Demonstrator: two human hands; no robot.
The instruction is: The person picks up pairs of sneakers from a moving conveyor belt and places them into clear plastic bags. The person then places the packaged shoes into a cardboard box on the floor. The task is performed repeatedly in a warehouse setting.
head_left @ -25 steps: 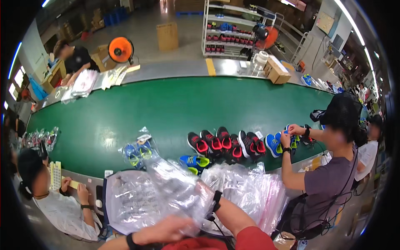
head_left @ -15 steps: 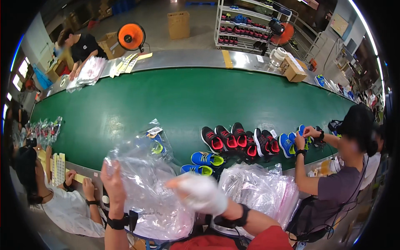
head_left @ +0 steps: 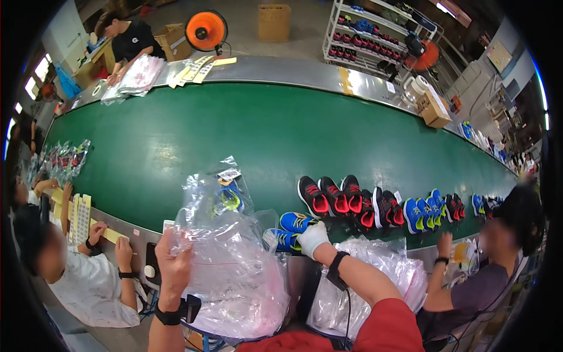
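My left hand (head_left: 173,267), bare and with a band at its wrist, pinches the edge of a clear plastic bag (head_left: 205,226). The bag hangs over a pile of more clear bags (head_left: 240,305) near my body. My right hand (head_left: 314,239), in a white glove, closes on the heel end of a pair of blue sneakers (head_left: 286,239) with yellow-green lining at the belt's near edge. Its fingertips are partly hidden by the shoes. Just beyond the held bag lies a bagged blue shoe (head_left: 230,196).
Black and red sneakers (head_left: 340,199) and more blue sneakers (head_left: 423,211) line the green conveyor belt (head_left: 193,129) to the right. A second bag stack (head_left: 358,281) is under my right forearm. Co-workers sit on both sides; one person (head_left: 138,38) works across the belt.
My right hand has moved from beside the bag, right and away from me, onto the blue sneakers. My left hand still holds the bag. The right-hand co-worker's hands have drawn back from the shoes.
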